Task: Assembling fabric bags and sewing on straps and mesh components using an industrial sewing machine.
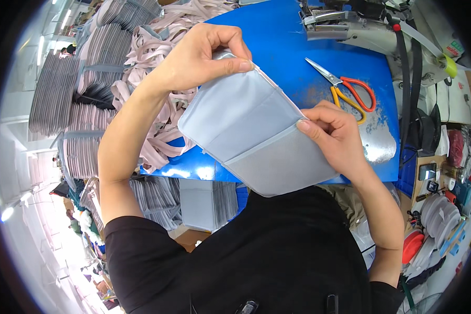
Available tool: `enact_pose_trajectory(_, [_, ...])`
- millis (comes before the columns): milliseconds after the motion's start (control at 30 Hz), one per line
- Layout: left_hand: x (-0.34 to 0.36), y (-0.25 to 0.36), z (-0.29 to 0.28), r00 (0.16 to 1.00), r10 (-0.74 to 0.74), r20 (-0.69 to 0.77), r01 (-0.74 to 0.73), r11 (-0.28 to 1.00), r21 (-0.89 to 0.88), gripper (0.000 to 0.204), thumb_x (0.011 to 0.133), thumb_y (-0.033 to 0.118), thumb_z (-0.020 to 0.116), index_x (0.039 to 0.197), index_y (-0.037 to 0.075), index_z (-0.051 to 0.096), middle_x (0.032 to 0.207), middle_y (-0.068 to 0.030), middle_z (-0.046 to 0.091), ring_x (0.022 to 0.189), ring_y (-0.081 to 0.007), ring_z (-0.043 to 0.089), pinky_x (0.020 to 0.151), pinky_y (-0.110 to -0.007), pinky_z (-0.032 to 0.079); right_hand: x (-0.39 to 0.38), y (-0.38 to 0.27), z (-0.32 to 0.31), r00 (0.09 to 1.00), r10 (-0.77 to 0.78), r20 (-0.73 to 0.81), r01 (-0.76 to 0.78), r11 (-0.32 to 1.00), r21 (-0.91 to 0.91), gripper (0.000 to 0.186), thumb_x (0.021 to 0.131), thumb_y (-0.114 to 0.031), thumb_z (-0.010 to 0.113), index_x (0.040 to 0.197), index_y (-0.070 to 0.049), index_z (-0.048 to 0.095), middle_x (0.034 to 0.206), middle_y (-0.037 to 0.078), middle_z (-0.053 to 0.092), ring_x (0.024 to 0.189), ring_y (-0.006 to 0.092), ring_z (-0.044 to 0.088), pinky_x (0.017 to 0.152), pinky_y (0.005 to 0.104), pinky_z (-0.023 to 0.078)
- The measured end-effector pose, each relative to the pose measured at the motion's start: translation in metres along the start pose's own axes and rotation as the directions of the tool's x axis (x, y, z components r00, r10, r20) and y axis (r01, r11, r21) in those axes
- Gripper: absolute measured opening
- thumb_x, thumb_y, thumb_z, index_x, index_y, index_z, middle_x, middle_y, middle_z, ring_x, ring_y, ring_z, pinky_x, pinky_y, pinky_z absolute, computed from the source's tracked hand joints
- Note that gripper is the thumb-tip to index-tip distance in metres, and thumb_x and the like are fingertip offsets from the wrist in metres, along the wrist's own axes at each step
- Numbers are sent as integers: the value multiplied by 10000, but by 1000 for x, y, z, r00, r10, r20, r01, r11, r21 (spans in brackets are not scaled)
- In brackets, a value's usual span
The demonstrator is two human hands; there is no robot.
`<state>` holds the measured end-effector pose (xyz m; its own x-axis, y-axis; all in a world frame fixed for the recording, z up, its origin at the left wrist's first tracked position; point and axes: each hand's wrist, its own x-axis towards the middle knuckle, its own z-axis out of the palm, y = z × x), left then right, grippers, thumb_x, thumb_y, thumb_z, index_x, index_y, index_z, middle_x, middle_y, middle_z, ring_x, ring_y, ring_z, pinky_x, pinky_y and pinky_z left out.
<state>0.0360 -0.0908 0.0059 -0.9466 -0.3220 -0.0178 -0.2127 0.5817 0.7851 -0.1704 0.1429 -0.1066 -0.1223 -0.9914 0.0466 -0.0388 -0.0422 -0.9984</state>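
Blue table [275,34]; tiny label [455,48] unreadable; left grip [206,58], right grip [338,136] pinching grey panel [246,115].

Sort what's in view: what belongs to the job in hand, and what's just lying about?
In the job, apparently:
grey fabric piece, held in the left hand and right hand
stacked grey pieces, perhaps, since they look alike

Seemingly lying about:
scissors, untouched on the blue table
pink straps, loosely heaped
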Motion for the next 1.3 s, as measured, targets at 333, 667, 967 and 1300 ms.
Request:
enact_pose_trajectory(333, [55, -22, -23, 999, 13, -36, -11, 999, 48, 191, 940, 200, 824, 887, 56, 710, 939, -34, 720, 861, -81, 642, 810, -249, 508, 37, -11, -12, 990, 137, 25, -139, 958, 251, 194, 1001, -158, 757, 1109, -2, 796, 859, -3, 696, 747, 30, 575, 672, 205, 447])
enact_pose_trajectory(667, [132, -57, -33, 996, -13, -86, 17, 999, 43, 165, 940, 149, 784, 988, -7, 756, 923, -15, 750, 841, -60, 644, 786, -241, 511, 86, -15, -32, 959, 246, -144, -189, 927, 324, 293, 1014, -222, 741, 1165, 26, 780, 924, 41, 758, 762, 60, 630, 685, 223, 493])
enact_pose_trajectory(967, [150, -103, -50, 988, 107, -116, -87, 982, 165, 318, 891, 104, 791, 1188, 4, 742, 1119, -83, 759, 1031, -194, 695, 899, -330, 545, 101, -15, -36, 939, 298, -174, -218, 904, 369, 338, 1001, -237, 749, 1188, 45, 770, 950, 72, 769, 805, 91, 685, 735, 236, 534])
enact_pose_trajectory(1300, [194, -108, -53, 987, 71, -144, -20, 944, 328, 390, 856, 112, 808, 1227, 24, 727, 1193, -120, 743, 1108, -265, 695, 935, -371, 554, 120, -7, -32, 925, 237, -297, -106, 911, 398, 330, 986, -238, 756, 1157, 44, 774, 967, 64, 766, 837, 94, 673, 760, 246, 532])
